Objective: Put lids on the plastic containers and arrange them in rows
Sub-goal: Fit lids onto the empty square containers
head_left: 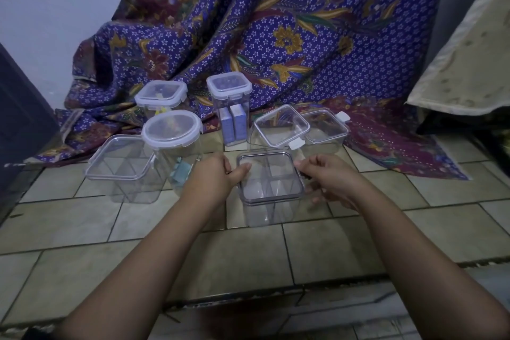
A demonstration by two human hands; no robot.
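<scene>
A clear square container point(271, 188) with inner dividers stands on the tiled floor in the middle, a clear lid lying on its top. My left hand point(215, 174) grips its left edge, thumb on the lid. My right hand point(328, 176) holds its right edge with curled fingers. To the left stands a clear divided container point(124, 165) with its lid on. A round jar point(172, 132) with a white-rimmed lid stands between them. Behind are a square white-lidded tub point(161, 94) and a tall lidded jar point(229, 91). Two clear lidded boxes point(281, 125) point(327, 125) sit at the back right.
A purple patterned cloth point(276, 36) drapes over the wall and floor behind the containers. A cream cushion point(469, 63) leans at the right. A dark panel point(19, 119) stands at the left. Bare floor tiles point(193, 257) lie in front of me.
</scene>
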